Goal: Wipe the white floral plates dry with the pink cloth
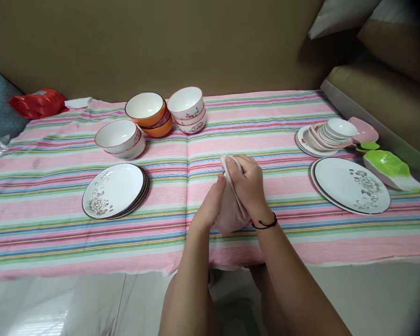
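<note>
No word, brand or number can be read for certain. The upper white round ceramic bowl with a pink-red rim in the rear stack carries small dark and red marks, perhaps lettering, too small to make out. A pale patch, possibly a label, sits on top of the shiny red plastic-looking bundle; any print on it is illegible.

Pale pinkish cloth, plain and creased; bunched at the top in the fingers, wider below.
</note>
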Demonstrator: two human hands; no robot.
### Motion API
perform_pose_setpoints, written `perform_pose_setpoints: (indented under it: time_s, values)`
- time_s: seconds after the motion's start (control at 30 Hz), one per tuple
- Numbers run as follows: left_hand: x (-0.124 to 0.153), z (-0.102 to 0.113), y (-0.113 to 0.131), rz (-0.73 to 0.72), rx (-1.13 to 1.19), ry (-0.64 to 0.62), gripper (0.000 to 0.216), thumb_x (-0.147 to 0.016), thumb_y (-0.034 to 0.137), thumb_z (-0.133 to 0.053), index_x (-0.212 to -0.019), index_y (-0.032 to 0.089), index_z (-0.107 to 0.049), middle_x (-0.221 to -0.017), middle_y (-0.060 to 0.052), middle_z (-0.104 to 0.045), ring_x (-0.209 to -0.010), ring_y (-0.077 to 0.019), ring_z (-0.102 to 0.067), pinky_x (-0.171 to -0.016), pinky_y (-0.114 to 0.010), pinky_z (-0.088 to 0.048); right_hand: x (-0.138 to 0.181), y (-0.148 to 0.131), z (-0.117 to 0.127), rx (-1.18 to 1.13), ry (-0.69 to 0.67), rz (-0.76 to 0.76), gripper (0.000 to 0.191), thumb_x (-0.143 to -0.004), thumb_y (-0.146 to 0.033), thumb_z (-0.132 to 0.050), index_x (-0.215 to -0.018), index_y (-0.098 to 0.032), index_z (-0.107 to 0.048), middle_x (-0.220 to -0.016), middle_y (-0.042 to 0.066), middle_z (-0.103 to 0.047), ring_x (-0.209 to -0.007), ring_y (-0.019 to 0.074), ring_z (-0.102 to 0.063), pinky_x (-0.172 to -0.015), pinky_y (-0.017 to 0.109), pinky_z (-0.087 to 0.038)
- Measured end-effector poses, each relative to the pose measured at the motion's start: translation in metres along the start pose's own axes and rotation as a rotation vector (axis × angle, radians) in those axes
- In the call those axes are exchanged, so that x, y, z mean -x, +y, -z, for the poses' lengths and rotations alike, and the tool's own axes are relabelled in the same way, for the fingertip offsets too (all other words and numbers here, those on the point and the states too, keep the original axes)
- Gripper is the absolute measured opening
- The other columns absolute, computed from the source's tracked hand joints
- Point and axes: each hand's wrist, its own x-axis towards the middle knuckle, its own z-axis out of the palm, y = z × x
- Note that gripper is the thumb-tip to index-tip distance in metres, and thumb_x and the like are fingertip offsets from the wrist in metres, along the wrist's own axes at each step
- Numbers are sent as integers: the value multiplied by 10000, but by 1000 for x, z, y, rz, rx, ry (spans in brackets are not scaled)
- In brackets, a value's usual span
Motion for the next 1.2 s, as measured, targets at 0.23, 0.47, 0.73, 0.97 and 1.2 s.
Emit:
perform_pose_setpoints:
  time_s: [0.23, 0.47, 0.73, 0.97, 1.2]
  values:
    - [8, 10, 8, 74, -31, -40, 521, -722, 559, -653, -1041, 152, -715, -977, -96, -733, -1147, -380, -575, -963, -467, -474, -3, 10, 12, -140, 53, -310, 412, -881, -442, -466, -565, -209, -340, -566, -41, -301, -570, 110, -307, -547, 262, -263]
    - [11, 14, 10, 23, 201, 92, 648, -702, 657, -602, -1108, 156, -673, -1072, -114, -708, -1232, -369, -518, -1049, -466, -420, -3, 13, 16, -218, 58, -326, 421, -900, -471, -429, -616, -217, -249, -612, -35, -245, -585, 107, -254, -540, 262, -242]
    - [6, 2, 22, -221, 328, 258, 668, -803, 690, -426, -1226, 203, -599, -1246, -87, -636, -1257, -308, -504, -1018, -403, -439, -2, 18, 13, -294, 105, -453, 437, -881, -461, -486, -596, -221, -256, -592, -44, -234, -570, 104, -249, -515, 260, -245]
    - [0, 0, 26, -484, 395, 245, 574, -896, 612, -346, -1323, 276, -533, -1345, -42, -573, -1285, -261, -479, -1033, -363, -424, 7, 6, -1, -229, 89, -396, 425, -912, -508, -433, -609, -218, -366, -570, -28, -408, -570, 128, -386, -523, 262, -308]
    - [0, -3, 30, -502, 437, 225, 655, -876, 690, -272, -1343, 299, -512, -1346, -51, -571, -1287, -254, -477, -1035, -381, -428, 15, -2, -16, -113, 44, -186, 422, -975, -429, -320, -1187, -171, -578, -1242, 122, -625, -1177, 240, -556, -979, 401, -439]
